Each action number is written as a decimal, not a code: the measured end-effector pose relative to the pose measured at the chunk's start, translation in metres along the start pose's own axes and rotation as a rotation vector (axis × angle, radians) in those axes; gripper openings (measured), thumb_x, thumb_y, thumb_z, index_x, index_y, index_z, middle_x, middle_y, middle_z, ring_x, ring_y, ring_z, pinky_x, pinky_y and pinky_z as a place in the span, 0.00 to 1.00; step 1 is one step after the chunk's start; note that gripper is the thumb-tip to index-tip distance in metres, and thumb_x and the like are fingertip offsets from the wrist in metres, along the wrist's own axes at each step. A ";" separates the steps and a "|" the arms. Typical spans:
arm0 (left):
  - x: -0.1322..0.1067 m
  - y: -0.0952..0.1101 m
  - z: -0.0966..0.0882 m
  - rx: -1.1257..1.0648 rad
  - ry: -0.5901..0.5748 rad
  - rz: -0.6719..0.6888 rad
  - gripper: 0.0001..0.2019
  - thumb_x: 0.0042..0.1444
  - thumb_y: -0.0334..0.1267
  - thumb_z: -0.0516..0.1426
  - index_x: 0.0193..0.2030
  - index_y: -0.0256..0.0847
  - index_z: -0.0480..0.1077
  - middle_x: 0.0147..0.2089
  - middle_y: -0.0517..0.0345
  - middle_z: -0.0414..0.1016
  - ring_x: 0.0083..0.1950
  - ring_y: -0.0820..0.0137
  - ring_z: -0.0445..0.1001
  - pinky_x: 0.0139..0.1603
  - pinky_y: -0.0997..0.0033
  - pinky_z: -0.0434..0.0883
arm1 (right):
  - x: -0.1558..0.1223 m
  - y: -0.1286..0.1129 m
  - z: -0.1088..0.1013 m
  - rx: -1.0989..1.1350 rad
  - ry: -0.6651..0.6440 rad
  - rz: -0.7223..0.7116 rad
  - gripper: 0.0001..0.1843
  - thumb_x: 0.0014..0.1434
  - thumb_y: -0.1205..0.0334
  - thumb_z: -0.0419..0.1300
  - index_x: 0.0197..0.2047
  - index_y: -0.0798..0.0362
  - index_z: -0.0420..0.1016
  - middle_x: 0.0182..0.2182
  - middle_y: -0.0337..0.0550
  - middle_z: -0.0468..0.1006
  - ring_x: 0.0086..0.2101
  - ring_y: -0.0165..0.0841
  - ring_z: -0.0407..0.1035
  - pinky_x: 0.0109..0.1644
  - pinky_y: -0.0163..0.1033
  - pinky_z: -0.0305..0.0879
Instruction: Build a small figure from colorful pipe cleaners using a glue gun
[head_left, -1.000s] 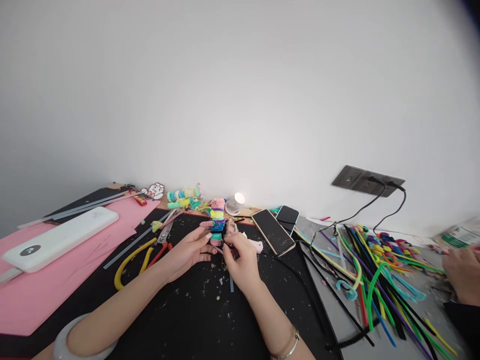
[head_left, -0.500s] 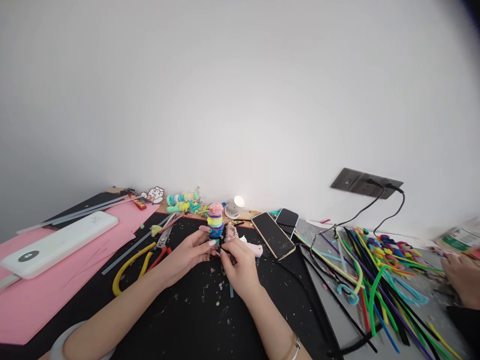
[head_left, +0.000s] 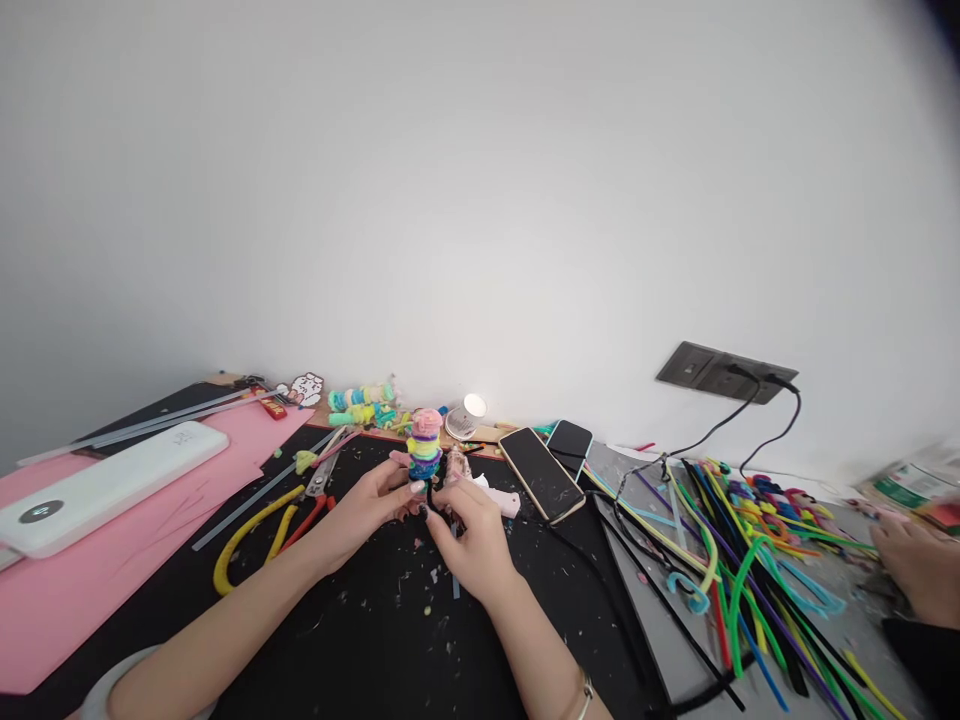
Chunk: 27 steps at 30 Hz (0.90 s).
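A small striped pipe-cleaner figure [head_left: 424, 450], pink on top with yellow, purple and blue bands below, stands upright between my hands. My left hand [head_left: 381, 498] grips its lower part from the left, thumb and fingers closed on it. From a short black pipe cleaner [head_left: 430, 494] at the figure's base, my right hand [head_left: 471, 520] has its thumb and finger pinched together. The figure's lowest end is partly hidden by my fingers. Just behind my right hand lies a pale pink hot glue gun [head_left: 504, 500], largely covered by the hand.
Yellow- and red-handled scissors [head_left: 321, 475] lie left of my hands, near a white power bank [head_left: 120, 485] on pink sheets [head_left: 67, 625]. Two phones [head_left: 541, 475] lie right, beside loose pipe cleaners [head_left: 750, 590]. Another person's hand [head_left: 916, 565] is at far right.
The whole view has shifted slightly left. More of the black pipe cleaner shows below the figure, between my hands. Both hands keep their hold.
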<state>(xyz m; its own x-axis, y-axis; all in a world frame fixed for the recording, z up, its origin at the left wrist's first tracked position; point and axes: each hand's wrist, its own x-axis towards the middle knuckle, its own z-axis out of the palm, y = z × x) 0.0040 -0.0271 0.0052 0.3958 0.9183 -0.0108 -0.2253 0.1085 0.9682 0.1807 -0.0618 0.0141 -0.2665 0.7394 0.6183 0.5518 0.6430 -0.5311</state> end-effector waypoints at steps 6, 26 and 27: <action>0.004 0.000 -0.005 -0.102 0.141 -0.005 0.16 0.53 0.45 0.65 0.45 0.42 0.70 0.37 0.62 0.68 0.36 0.72 0.67 0.42 0.71 0.68 | 0.004 0.011 -0.016 -0.268 0.054 0.326 0.16 0.56 0.70 0.50 0.45 0.52 0.71 0.44 0.47 0.75 0.45 0.41 0.66 0.50 0.45 0.58; 0.003 0.005 -0.011 -0.433 0.085 -0.069 0.06 0.58 0.35 0.62 0.39 0.43 0.68 0.31 0.61 0.65 0.28 0.75 0.65 0.31 0.74 0.68 | 0.006 0.024 -0.019 -0.239 0.117 0.527 0.16 0.57 0.61 0.57 0.49 0.49 0.76 0.44 0.46 0.80 0.43 0.41 0.73 0.48 0.42 0.62; 0.003 0.005 -0.012 -0.443 0.086 -0.072 0.06 0.58 0.34 0.62 0.39 0.43 0.68 0.31 0.61 0.65 0.28 0.75 0.64 0.31 0.74 0.68 | 0.006 0.025 -0.019 -0.145 0.146 0.517 0.15 0.57 0.60 0.57 0.47 0.49 0.77 0.42 0.45 0.80 0.42 0.40 0.73 0.47 0.41 0.64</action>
<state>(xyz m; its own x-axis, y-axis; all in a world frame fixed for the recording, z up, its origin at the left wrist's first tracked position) -0.0064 -0.0191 0.0073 0.3529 0.9288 -0.1129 -0.5664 0.3081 0.7644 0.2073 -0.0454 0.0155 0.1745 0.9092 0.3780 0.6873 0.1625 -0.7079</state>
